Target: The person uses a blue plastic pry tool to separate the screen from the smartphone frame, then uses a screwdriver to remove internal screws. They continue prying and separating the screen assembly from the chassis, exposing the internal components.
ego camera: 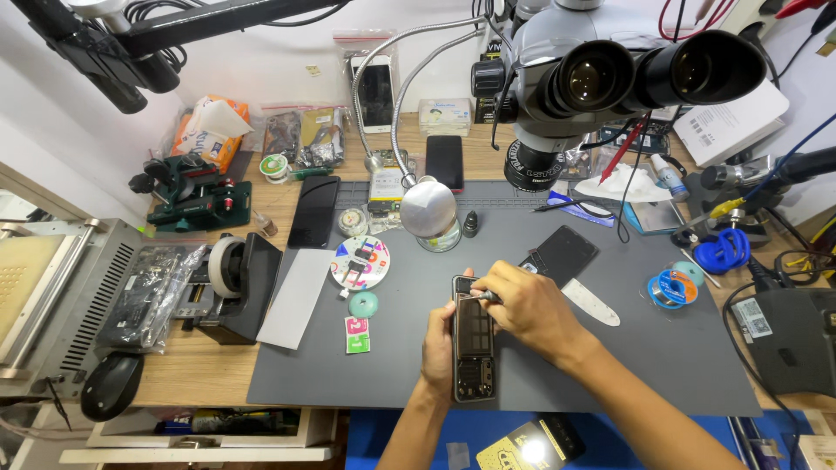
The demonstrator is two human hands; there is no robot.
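On the grey mat point(366, 374) of the worktop, the left hand point(438, 350) steadies the opened phone point(474, 350) lying lengthwise, fingers curled on its left edge. The right hand point(527, 306) pinches a small metal tool point(482, 297) at the phone's top end.

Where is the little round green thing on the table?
In the head view, the round green disc lies on the grey mat, left of the opened phone the person's hands work on, just below the colourful round dish.
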